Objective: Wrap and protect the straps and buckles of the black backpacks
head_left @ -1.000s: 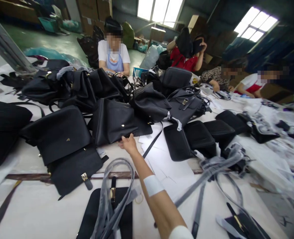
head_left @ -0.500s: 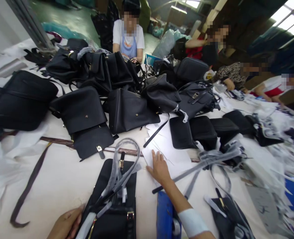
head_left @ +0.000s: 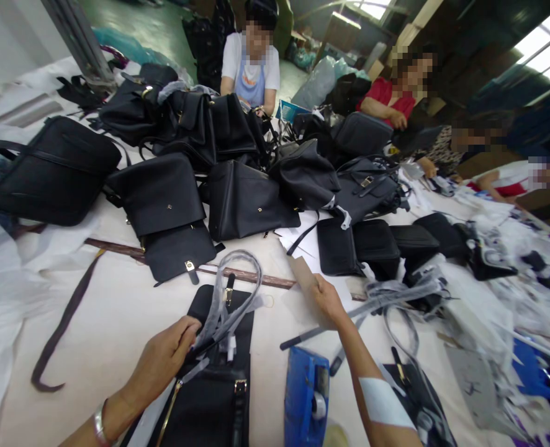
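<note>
My right hand point(head_left: 328, 301) is closed on a thin sheet of card point(head_left: 305, 276), which it holds up at a tilt above white paper sheets point(head_left: 310, 226). My left hand point(head_left: 175, 341) has its fingers curled at the wrapped straps point(head_left: 221, 310) of a black bag point(head_left: 205, 397) lying in front of me. The bag has a gold buckle and a gold zip. A clear wrap covers the looped straps. Just right of the bag stands a blue tape dispenser point(head_left: 298, 397).
Several black bags point(head_left: 242, 198) cover the table's far side. Black pouches point(head_left: 338, 245) lie to the right, beside plastic wrapping point(head_left: 470, 292). A dark strip point(head_left: 70, 323) lies at the left. Another wrapped-strap bag point(head_left: 424, 403) sits at lower right. People point(head_left: 249, 81) work opposite.
My right hand has lifted a card sheet from the papers, where it lay with spread fingers. My left hand has moved up and right from the bag's side to its straps.
</note>
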Motion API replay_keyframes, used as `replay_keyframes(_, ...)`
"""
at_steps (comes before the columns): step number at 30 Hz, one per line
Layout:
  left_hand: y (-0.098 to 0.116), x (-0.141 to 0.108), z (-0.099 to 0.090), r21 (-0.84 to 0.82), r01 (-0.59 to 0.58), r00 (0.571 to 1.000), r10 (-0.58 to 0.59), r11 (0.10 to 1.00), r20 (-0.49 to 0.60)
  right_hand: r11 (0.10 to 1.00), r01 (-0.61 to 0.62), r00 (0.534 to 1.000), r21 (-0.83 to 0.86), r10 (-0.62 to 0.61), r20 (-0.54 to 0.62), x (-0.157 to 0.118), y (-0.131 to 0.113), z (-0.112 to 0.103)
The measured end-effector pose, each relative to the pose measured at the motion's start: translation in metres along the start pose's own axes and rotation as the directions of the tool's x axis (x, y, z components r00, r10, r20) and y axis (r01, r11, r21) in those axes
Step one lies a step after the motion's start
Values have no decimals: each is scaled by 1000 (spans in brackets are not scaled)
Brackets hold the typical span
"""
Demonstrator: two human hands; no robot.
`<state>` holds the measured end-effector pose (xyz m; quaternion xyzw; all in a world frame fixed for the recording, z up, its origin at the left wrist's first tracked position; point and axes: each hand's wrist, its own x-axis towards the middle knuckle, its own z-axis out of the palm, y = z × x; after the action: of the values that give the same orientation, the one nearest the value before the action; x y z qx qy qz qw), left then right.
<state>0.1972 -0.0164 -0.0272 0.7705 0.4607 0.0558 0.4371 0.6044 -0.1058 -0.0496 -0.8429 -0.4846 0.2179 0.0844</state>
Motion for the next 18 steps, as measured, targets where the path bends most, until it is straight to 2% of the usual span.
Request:
replay_keyframes(2, 22, 9, 20, -5, -128, 991, 128, 992, 28, 1000, 5, 1000, 30, -5, -9, 0, 3, -1)
replay_keyframes(4, 46, 25, 47, -26, -255, 963, 256, 967, 81, 997, 18, 1000, 75, -17, -15, -1, 5, 0)
replay_keyframes(6, 72, 50, 81, -2, -308, 947, 307, 951, 90, 990, 32, 999, 141, -29, -23, -1, 6, 0)
replay_keyframes(9, 104, 96, 133, 166, -237, 970, 225, 957, 88, 974, 25, 999, 226, -19, -30, 0, 10, -1)
replay_keyframes(12, 123, 137, 173, 269, -146, 985, 113, 952, 134, 962, 12, 1000, 274, -4, -29, 1, 16, 1)
replay_keyframes(15, 129, 159, 195, 258, -117, 983, 75, 959, 167, 950, 22, 1000, 312, -17, -19, 1, 19, 10)
replay_keyframes(18, 130, 167, 203, 210, -114, 974, 68, 971, 215, 946, 41, 999, 322, -41, -6, -1, 16, 19)
